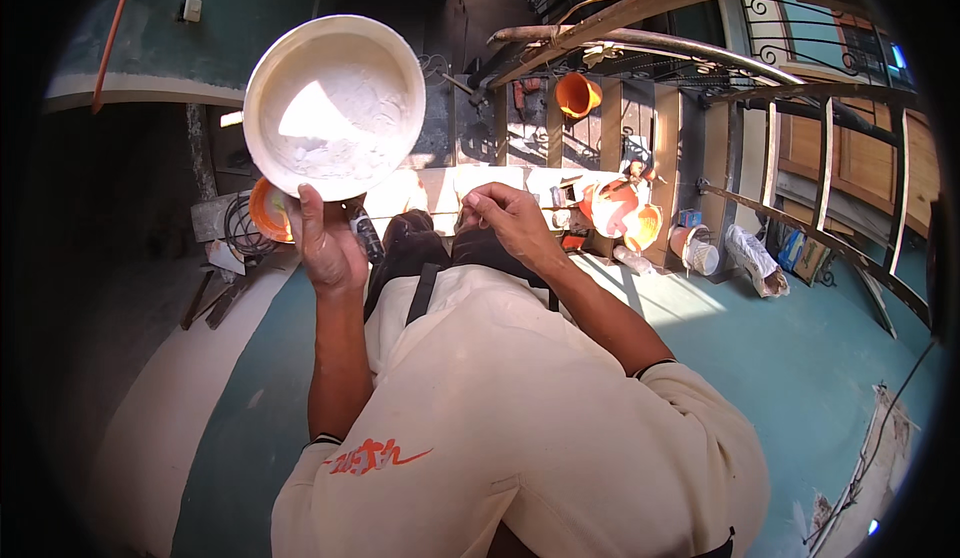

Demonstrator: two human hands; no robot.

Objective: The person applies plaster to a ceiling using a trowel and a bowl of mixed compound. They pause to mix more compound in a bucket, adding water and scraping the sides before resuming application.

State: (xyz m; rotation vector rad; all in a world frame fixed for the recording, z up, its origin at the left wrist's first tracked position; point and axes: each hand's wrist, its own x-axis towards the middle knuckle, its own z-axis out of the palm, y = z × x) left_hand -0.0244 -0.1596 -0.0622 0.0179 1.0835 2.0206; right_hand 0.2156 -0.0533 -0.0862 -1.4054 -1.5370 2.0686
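My left hand (332, 248) grips the near rim of a round white bucket (254, 123), thumb up against its edge. The bucket's mouth is tipped toward me, showing white powdery or pasty material (350, 148) inside, partly in bright sun. Beside that hand is a tool with a dark handle (367, 235); its working end is hidden, and whether the hand holds it too is unclear. My right hand (510, 223) is raised in front of my waist, apart from the bucket. Its fingers are curled together in a pinch, and anything between them cannot be made out.
Beyond my feet are wooden planks with an orange bucket (578, 95) and a hammer (462, 85). Another orange container (268, 210) and coiled wire (238, 228) are at left. Right are a white bucket (697, 250), a plastic sack (757, 261) and a metal railing (825, 163).
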